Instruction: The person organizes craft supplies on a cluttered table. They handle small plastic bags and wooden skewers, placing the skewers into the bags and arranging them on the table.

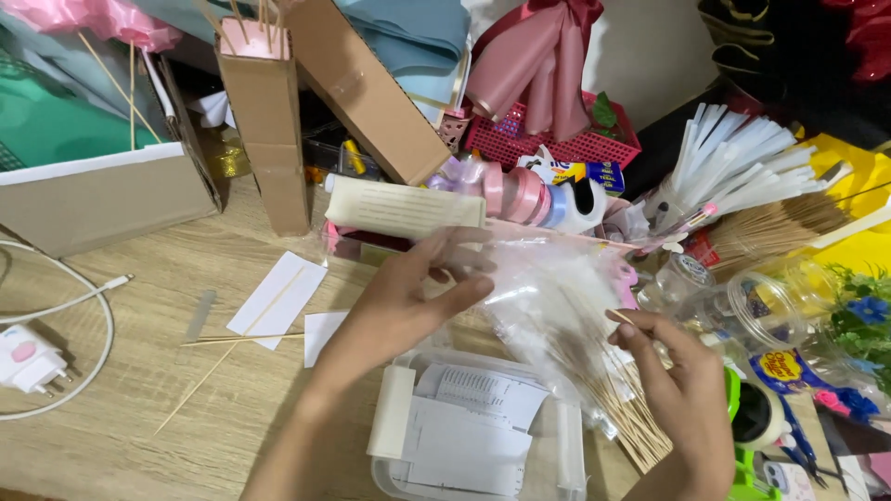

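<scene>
My left hand (413,292) holds the top of a clear plastic bag (548,297) above the wooden table (121,417). The bag carries a bundle of thin wooden skewers (626,408) that stick out at its lower end. My right hand (677,390) pinches the tip of one skewer near the bag's right side. Below both hands sits a clear plastic box (478,427) with white paper slips inside.
Two loose skewers (237,339) and white paper pieces (278,297) lie at centre left. A white charger with cable (32,357) is far left. Cardboard boxes (269,121), ribbon rolls (529,195), a pink basket (548,139), white sticks (742,162) and jars (761,301) crowd the back and right.
</scene>
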